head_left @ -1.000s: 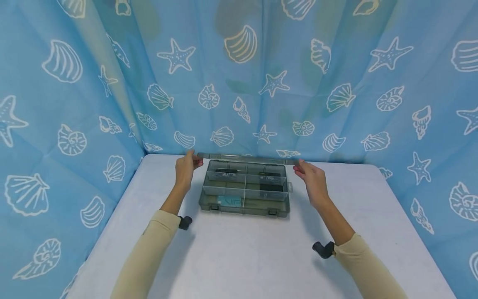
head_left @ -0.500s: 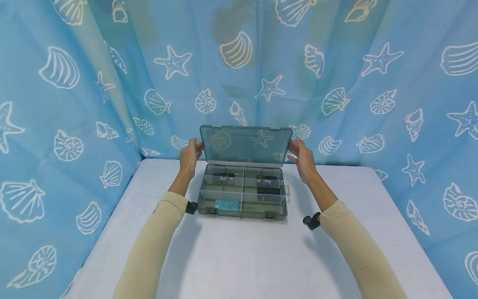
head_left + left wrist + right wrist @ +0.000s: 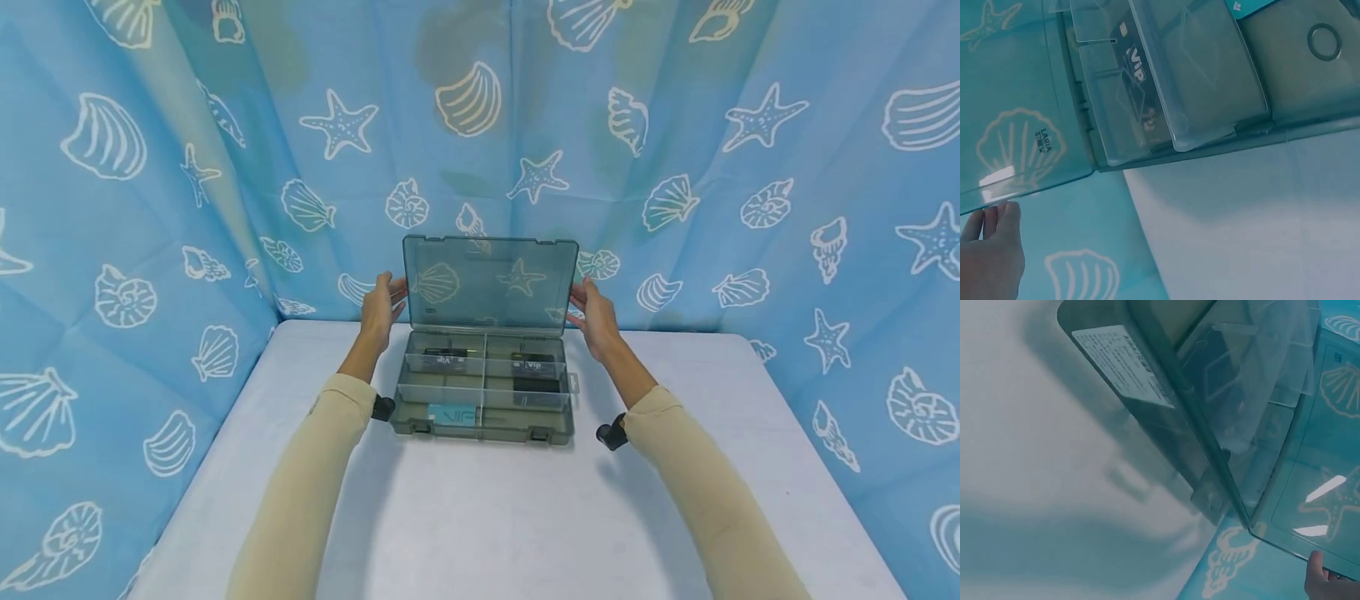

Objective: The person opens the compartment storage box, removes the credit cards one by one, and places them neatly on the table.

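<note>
A translucent grey-green compartment box (image 3: 480,434) stands on the white table, its lid (image 3: 491,283) raised upright at the back. Clear dividers split the inside into sections. Dark cards marked "VIP" (image 3: 447,360) lie in the rear sections, and a light-blue card (image 3: 452,415) sits at the front left. My left hand (image 3: 377,311) is at the lid's left side edge, fingertips touching it in the left wrist view. Opposite, my right hand (image 3: 597,319) has its fingers spread against the lid's right edge. A printed label (image 3: 1124,365) shows on the box's side in the right wrist view.
A blue curtain (image 3: 337,225) with white shells and starfish hangs right behind the lid and along both sides. The white tablecloth (image 3: 480,517) stretches in front of the box. A clear tab (image 3: 573,383) juts from the box's right side.
The lid has swung up and back from edge-on to upright, its inner face now showing. Both hands have followed its sides, the right one shifting slightly left.
</note>
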Demonstrator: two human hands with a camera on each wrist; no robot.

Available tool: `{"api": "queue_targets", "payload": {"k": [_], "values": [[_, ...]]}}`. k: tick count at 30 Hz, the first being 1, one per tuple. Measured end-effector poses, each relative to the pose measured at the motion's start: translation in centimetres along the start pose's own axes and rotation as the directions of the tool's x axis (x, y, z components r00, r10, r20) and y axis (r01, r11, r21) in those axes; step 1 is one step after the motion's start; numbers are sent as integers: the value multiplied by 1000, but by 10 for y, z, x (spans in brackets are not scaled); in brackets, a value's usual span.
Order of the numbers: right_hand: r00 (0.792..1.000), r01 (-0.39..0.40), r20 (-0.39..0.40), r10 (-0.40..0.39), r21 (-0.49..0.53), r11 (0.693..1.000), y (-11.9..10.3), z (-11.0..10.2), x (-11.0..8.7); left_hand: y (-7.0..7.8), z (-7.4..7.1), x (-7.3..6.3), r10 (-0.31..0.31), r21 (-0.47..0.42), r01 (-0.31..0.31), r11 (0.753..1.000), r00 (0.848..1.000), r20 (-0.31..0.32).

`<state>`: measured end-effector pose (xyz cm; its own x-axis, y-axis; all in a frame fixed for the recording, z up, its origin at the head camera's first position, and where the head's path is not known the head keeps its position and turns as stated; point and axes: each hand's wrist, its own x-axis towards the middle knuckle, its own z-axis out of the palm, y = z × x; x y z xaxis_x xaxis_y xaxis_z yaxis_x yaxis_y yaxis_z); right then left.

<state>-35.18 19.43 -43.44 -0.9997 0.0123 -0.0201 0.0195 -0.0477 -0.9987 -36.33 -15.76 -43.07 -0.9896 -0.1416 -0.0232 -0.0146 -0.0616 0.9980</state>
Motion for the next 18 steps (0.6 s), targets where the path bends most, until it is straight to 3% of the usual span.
{"api": "queue_targets", "payload": {"k": [10,13,18], "values": [[1000,17,3,-17,36,999,2,1,-2,-1,-2,2,-11,-12,11,1000,999,35],[1000,12,3,-12,47,999,3,0,-5,-4,-5,-3,5,128,-16,992,997,83],[999,-35,5,34,36,999,7,0,-10,-22,-19,-15,-7,365,-51,930,988,155]]}}
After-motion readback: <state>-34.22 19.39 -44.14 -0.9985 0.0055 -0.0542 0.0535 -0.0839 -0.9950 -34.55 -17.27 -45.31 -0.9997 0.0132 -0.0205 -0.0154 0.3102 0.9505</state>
